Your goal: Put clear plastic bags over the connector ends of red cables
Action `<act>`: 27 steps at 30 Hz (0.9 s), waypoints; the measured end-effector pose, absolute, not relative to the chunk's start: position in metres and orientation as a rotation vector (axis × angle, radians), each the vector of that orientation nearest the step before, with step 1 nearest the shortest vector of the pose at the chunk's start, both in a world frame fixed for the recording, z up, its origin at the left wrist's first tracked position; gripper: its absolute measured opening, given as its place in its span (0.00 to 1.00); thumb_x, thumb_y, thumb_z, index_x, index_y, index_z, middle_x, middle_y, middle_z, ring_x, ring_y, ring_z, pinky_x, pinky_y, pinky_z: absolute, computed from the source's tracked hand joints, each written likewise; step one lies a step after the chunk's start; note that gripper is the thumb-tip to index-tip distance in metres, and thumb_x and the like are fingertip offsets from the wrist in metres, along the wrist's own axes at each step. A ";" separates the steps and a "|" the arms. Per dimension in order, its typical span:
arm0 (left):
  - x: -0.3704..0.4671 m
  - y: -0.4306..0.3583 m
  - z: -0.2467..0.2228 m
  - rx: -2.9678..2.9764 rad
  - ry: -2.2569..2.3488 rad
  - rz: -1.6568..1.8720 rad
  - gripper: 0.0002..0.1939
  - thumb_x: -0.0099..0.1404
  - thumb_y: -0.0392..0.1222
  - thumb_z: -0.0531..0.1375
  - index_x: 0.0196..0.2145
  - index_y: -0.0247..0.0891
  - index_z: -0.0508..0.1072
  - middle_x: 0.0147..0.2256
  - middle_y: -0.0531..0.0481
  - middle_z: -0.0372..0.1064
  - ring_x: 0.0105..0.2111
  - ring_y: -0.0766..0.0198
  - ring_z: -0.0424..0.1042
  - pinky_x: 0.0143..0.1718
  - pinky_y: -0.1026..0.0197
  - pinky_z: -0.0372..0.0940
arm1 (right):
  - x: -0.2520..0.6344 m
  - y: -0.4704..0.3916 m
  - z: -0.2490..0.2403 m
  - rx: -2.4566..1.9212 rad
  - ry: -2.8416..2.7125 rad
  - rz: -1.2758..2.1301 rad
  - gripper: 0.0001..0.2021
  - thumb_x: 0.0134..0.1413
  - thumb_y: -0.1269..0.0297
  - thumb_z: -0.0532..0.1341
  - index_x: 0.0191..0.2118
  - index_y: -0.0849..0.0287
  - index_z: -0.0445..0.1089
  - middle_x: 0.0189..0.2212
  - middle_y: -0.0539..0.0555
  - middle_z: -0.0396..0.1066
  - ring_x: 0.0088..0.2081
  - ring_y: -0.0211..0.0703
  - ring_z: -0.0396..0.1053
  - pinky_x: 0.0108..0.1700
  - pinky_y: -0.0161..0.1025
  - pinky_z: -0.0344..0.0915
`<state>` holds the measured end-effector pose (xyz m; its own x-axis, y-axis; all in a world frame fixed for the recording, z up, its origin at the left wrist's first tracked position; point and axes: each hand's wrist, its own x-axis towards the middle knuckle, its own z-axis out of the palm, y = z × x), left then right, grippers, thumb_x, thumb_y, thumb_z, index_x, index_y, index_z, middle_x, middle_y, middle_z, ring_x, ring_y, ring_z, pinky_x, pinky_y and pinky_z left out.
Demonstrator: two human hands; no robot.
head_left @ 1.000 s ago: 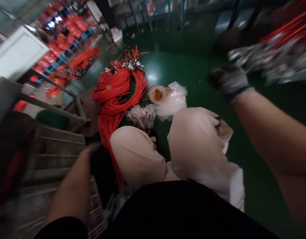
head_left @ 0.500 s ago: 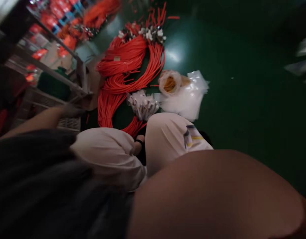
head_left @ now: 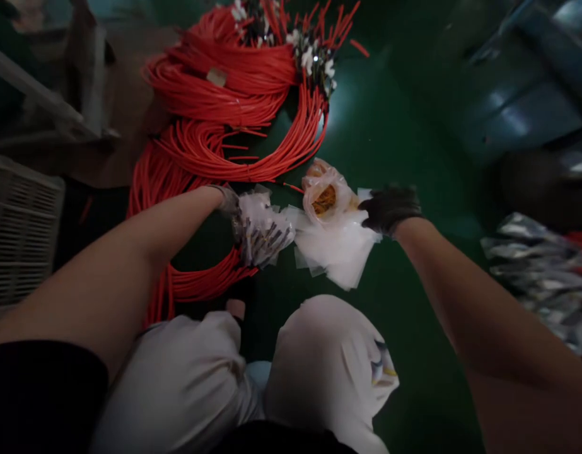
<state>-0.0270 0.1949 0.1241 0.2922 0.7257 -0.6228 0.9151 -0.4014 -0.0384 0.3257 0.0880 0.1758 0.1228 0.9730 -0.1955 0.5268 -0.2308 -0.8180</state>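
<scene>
My left hand (head_left: 230,203), in a greyish glove, is at the left edge of a pile of small clear packets (head_left: 265,230); its fingers are mostly hidden there. A dark glove covers my right hand (head_left: 389,208), which is blurred at the upper right edge of flat clear plastic bags (head_left: 342,249). Between the hands sits an open plastic bag (head_left: 323,195) with thin yellow-brown pieces inside. Large coils of red cable (head_left: 234,82) with white connectors (head_left: 309,60) lie beyond and to the left on the green floor.
A pale plastic crate (head_left: 23,221) and a metal frame leg (head_left: 92,88) are at the left. Silvery packets (head_left: 541,277) lie at the far right, below dark blurred equipment. My knees are at the bottom.
The view has shifted down and closer to the cables. My left hand has moved right to the packets, and my right hand has come into view by the clear bags.
</scene>
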 end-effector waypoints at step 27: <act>0.047 0.414 0.019 2.035 1.575 -0.487 0.48 0.54 0.64 0.67 0.64 0.30 0.70 0.61 0.35 0.71 0.62 0.40 0.69 0.61 0.54 0.66 | 0.187 0.215 0.004 -2.610 -2.172 0.978 0.32 0.70 0.75 0.40 0.76 0.59 0.45 0.76 0.71 0.31 0.76 0.65 0.39 0.71 0.66 0.47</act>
<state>0.0475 0.4142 0.0186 0.2605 0.7794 -0.5698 0.9650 -0.1917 0.1790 0.1866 0.2147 0.0039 0.1254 0.7680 -0.6280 0.9793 -0.1971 -0.0454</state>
